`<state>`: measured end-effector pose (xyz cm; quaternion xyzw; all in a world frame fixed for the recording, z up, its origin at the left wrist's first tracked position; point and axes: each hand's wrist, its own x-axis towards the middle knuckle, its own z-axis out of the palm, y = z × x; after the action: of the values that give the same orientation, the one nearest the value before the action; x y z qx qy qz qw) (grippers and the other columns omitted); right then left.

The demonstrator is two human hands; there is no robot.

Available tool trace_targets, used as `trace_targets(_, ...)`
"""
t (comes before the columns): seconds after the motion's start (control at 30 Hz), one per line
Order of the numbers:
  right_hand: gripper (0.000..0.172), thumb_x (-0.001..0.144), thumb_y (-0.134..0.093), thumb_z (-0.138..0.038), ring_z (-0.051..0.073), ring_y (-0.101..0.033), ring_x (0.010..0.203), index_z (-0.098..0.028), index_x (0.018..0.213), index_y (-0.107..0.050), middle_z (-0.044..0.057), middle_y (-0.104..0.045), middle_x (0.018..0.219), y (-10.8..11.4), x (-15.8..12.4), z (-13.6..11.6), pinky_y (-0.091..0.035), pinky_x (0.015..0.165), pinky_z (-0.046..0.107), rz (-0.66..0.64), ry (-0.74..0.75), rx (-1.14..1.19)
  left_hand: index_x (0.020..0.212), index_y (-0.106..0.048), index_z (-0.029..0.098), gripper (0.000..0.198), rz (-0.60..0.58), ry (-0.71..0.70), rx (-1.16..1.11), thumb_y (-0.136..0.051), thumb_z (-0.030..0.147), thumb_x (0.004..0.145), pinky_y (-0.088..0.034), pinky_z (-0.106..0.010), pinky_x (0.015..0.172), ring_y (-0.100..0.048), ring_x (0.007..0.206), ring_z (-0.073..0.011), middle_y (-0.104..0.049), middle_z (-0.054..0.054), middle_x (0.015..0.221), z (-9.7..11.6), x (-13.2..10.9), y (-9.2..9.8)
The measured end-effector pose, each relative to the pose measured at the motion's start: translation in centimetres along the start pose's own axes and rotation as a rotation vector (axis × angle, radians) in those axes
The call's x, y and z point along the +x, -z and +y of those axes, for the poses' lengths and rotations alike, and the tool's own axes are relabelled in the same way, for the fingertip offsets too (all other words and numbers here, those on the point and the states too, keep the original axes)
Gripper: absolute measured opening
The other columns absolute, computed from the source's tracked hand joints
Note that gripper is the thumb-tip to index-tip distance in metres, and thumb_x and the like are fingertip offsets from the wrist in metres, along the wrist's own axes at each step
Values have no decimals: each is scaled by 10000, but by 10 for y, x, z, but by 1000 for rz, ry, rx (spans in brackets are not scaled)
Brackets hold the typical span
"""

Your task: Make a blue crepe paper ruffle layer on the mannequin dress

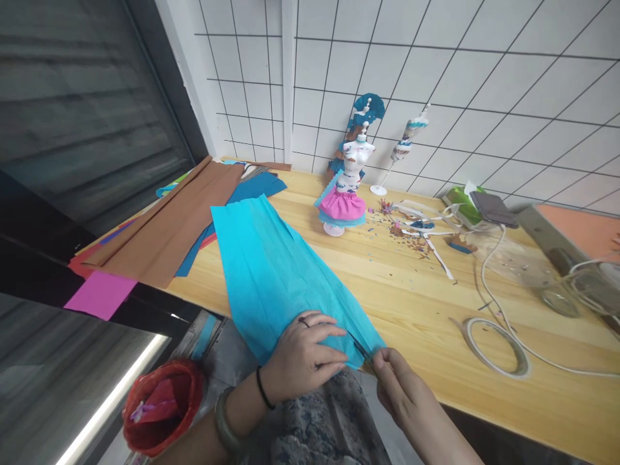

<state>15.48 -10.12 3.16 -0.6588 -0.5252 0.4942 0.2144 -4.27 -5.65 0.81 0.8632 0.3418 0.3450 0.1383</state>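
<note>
A long sheet of turquoise crepe paper (261, 265) lies across the wooden table, its near end at the front edge. My left hand (310, 349) rests on top of this sheet with fingers stretched out and slightly apart, pressing near its lower end. In my right hand (400, 381) is a pair of scissors (361, 349), the fingers closed around the handles. The blades point up and left and lie at the paper's lower right end, close to my left fingertips. My right hand covers the handles.
Folded brown paper (169, 219) and other coloured sheets lie at left. Small dress forms, one in a pink skirt (343, 206), stand near the tiled wall. Paper scraps (414, 242), a tape roll (497, 347) and a white cable (489, 290) are right. A red basket (188, 394) stands below.
</note>
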Motion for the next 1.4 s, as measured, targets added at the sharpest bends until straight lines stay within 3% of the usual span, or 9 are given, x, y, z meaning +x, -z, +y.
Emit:
trace_targets(0.7, 398, 901, -267, -599, 148, -440, 548, -238, 839, -423, -38, -458, 600, -4, 3, -16, -296, 522, 263, 103, 36, -151, 800, -739, 265, 139, 2, 17, -38, -611, 298, 844, -457, -376, 878, -599, 1006, -182, -703, -26, 1010, 1, 1, 0)
trace_targets(1.0, 344, 921, -284, -548, 159, -498, 604, -238, 852, -419, -20, -527, 658, -1, 3, -9, -330, 562, 265, 56, 48, -158, 792, -738, 263, 135, 13, 7, -30, -614, 283, 840, -456, -366, 874, -600, 999, -177, -704, -20, 993, 1, 1, 0)
trace_targets(1.4, 333, 911, -305, -534, 165, -518, 577, -240, 840, -444, -18, -543, 630, -3, 5, -5, -344, 530, 260, 106, 86, -164, 773, -735, 252, 117, 65, -39, -46, -633, 276, 823, -455, -359, 846, -607, 983, -193, -709, -16, 963, -2, 0, -4)
